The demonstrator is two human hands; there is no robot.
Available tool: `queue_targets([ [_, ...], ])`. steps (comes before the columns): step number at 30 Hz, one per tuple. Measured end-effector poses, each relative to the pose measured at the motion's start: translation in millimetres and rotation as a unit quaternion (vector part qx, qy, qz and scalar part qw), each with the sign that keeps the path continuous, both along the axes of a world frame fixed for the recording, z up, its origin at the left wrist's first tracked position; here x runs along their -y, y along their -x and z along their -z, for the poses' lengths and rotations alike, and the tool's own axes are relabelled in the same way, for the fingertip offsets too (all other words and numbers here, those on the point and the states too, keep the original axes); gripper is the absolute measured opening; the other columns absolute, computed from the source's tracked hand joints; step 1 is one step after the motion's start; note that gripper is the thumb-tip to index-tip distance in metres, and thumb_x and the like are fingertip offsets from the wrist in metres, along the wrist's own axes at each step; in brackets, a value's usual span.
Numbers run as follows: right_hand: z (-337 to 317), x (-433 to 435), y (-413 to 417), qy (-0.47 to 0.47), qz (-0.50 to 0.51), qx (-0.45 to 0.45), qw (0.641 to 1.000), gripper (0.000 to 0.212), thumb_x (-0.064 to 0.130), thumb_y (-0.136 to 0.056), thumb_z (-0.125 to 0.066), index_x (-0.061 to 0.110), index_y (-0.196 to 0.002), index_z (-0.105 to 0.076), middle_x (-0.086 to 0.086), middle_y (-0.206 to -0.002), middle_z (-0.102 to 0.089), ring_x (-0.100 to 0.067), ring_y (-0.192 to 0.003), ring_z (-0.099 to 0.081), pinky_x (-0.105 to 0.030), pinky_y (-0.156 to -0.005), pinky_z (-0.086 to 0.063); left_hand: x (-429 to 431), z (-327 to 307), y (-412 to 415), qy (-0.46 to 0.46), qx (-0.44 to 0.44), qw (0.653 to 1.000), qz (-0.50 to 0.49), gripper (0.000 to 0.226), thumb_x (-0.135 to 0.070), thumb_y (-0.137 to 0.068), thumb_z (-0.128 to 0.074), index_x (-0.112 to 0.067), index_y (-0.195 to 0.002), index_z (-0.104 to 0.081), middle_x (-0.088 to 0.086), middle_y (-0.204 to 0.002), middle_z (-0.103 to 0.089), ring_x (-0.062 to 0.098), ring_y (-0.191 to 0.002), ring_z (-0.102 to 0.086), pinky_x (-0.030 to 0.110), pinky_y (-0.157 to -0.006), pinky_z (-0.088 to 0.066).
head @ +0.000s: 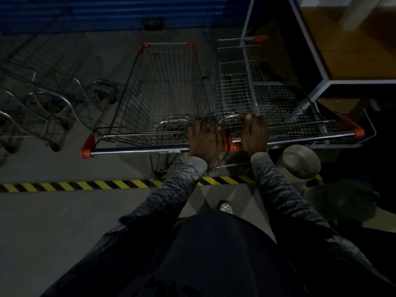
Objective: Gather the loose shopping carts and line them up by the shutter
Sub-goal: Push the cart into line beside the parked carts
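Note:
Two wire shopping carts with red corner caps stand side by side before the blue shutter (107,11). My left hand (204,137) grips the right end of the left cart's handle bar (137,150); that cart's basket (167,86) holds nothing. My right hand (254,133) grips the left end of the right cart's handle bar (310,139). The right cart (235,82) sits partly under a shelf unit. Both carts point toward the shutter.
A row of nested carts (42,86) stands at the left by the shutter. A white-framed shelf unit (321,67) overhangs at the right. Yellow-black hazard tape (85,185) crosses the grey floor. Metal pots (300,161) sit low at the right.

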State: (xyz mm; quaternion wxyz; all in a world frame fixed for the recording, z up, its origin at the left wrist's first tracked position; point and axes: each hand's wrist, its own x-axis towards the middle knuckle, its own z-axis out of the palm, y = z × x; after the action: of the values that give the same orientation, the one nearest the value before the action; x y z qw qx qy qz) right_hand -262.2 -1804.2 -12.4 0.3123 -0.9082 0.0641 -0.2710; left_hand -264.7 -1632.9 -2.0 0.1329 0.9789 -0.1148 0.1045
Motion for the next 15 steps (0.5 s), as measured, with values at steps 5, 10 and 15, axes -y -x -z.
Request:
queue_targets([
  [5, 0.6, -1.4, 0.9, 0.008, 0.002, -0.010, 1.000, 0.053, 0.030, -0.110, -0.027, 0.009, -0.105, -0.075, -0.016, -0.102, -0.072, -0.034, -0.098, -0.066, -0.042, -0.089, -0.050, -2.8, -0.1, -3.7, 0.004, 0.002, 1.000, -0.005, 0.048, -0.038, -0.097, -0.037, -0.013, -0.133, -0.057, 0.010, -0.123, -0.063, 0.032, -0.122, -0.045, 0.051, -0.105, -0.027],
  [10, -7.0, -7.1, -3.2, 0.014, -0.018, -0.027, 0.999, 0.051, 0.031, -0.111, -0.028, 0.011, -0.106, -0.074, -0.014, -0.098, -0.073, -0.033, -0.098, -0.064, -0.042, -0.088, -0.049, -19.0, -0.6, -8.0, 0.025, 0.029, 0.999, 0.003, 0.042, -0.037, -0.098, -0.037, -0.017, -0.126, -0.061, 0.008, -0.121, -0.063, 0.032, -0.122, -0.046, 0.048, -0.104, -0.028],
  [15, -13.6, -20.8, -13.2, 0.089, -0.080, -0.064, 0.991, 0.053, 0.044, -0.109, -0.031, 0.012, -0.099, -0.071, -0.011, -0.101, -0.073, -0.032, -0.103, -0.063, -0.044, -0.094, -0.043, -49.0, -1.3, -9.4, 0.002, 0.019, 0.999, -0.028, 0.048, -0.043, -0.097, -0.040, -0.016, -0.131, -0.060, 0.010, -0.131, -0.061, 0.036, -0.127, -0.044, 0.055, -0.109, -0.029],
])
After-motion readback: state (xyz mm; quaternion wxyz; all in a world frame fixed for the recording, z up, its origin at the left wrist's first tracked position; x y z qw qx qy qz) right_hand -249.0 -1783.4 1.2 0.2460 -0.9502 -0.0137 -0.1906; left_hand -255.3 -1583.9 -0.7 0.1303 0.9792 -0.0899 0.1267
